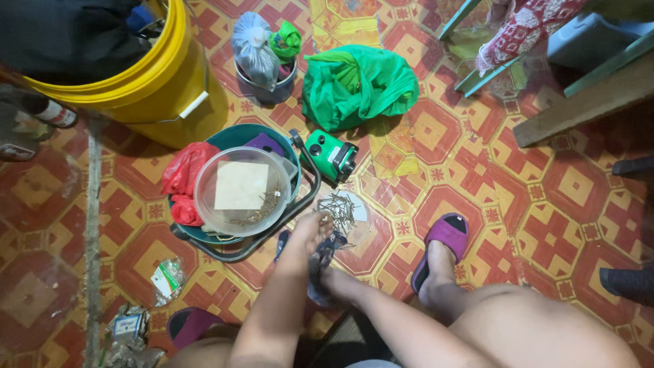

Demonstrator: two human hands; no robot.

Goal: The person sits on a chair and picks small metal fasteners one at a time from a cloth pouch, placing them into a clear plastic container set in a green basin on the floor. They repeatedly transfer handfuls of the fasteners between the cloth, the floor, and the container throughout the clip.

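1. Left hand (310, 235): stretched forward over the tiled floor (545, 204), fingers curled around the top of a dark cloth pouch (320, 269); fingertips just beside the pile of nails.
2. Right hand (335, 278): mostly hidden under the left forearm, closed on the lower part of the same dark cloth pouch.
3. Dark cloth pouch: hangs between both hands, above the floor, near the person's knees.
4. Nails (338, 206): loose heap on a round clear lid (354, 218) lying flat on the floor, just ahead of the left hand.
5. Clear plastic tub (242, 192): round, sits on top of a teal basin (235, 136); holds a square of pale card and a scatter of small nails.
6. Red plastic bag (185, 178): tucked at the basin's left edge.
7. Green laser level (332, 155): on the floor, right of the basin.
8. Green plastic bag (357, 85): crumpled, beyond the level.
9. Yellow bucket (157, 82): upper left, dark cloth inside.
10. Purple slipper (441, 249): on the person's foot, right of the nails.
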